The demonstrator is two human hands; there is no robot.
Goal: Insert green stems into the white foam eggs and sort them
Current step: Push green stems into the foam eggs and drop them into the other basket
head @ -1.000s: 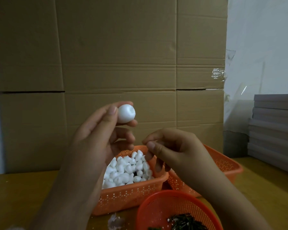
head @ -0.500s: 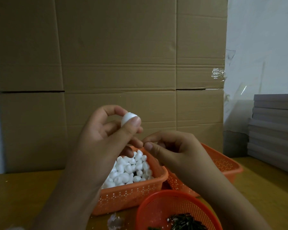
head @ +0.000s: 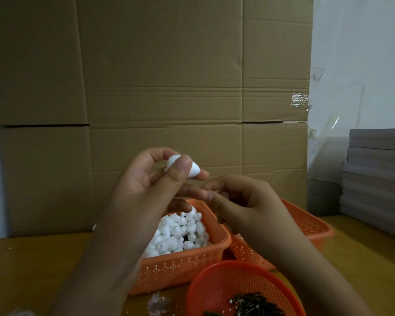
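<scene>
At centre frame the left hand [head: 146,190], its fingers pinching a white foam egg [head: 193,171], had lowered it from a second earlier toward the curled right hand [head: 244,201], whose contents were hidden, suggesting stem insertion was imminent.

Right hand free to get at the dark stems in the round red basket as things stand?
Probably yes: the round red mesh basket is open-topped, right below the right hand, with the dark green stems uncovered. Whether its curled fingers already pinch something is unclear.

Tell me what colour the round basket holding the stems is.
Red-orange round basket, head view.
</scene>
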